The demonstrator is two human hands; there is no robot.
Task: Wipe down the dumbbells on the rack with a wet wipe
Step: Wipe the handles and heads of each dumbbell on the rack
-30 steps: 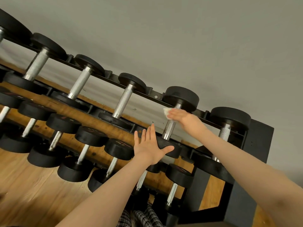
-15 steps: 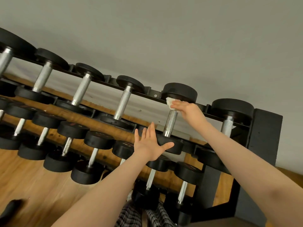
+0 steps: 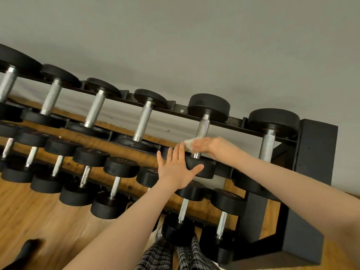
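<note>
Standing against a grey wall (image 3: 194, 45) on wood floor (image 3: 29, 211), black rack (image 3: 315, 149), left hand (image 3: 178, 170) flat, right hand (image 3: 210, 146) gripping wipe (image 3: 188, 142).

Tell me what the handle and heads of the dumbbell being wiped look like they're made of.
Handle: bare metal, probably steel, silver with a fine knurled texture. Heads: matte black, likely rubber-coated, dull with no glint. Right hand holds the wipe against the handle.

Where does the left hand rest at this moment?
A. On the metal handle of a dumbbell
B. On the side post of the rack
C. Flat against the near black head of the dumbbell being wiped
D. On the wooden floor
C: the left hand lies with straight fingers against the near head of that dumbbell, while the right hand holds the wipe at its handle.
</note>
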